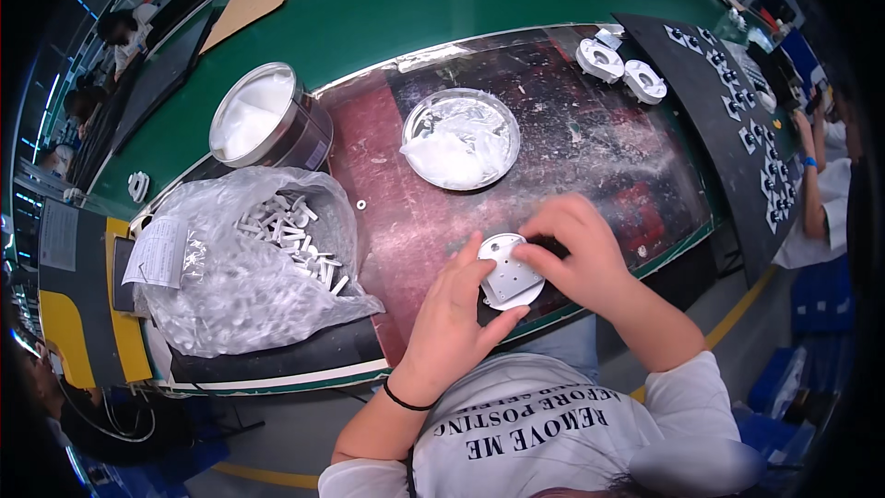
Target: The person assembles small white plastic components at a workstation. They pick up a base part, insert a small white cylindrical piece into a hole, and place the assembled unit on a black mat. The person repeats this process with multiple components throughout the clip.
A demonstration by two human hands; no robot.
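Table [590,148]: scuffed; its near edge could steady the work.
Bag [221,314]: open, left of the hands.
Left hand [461,300]: curled around the white cover [510,284]; a firm hold should stop turning.
Right hand [573,244]: fingers bent at the cover's upper right; pinch unclear.
White cover: between both hands; light, square pressure seems wise.

A factory workshop is indicated by the green tabletop [516,0], bagged pegs [293,232], parts-covered board [714,134] and nearby co-worker [834,192].
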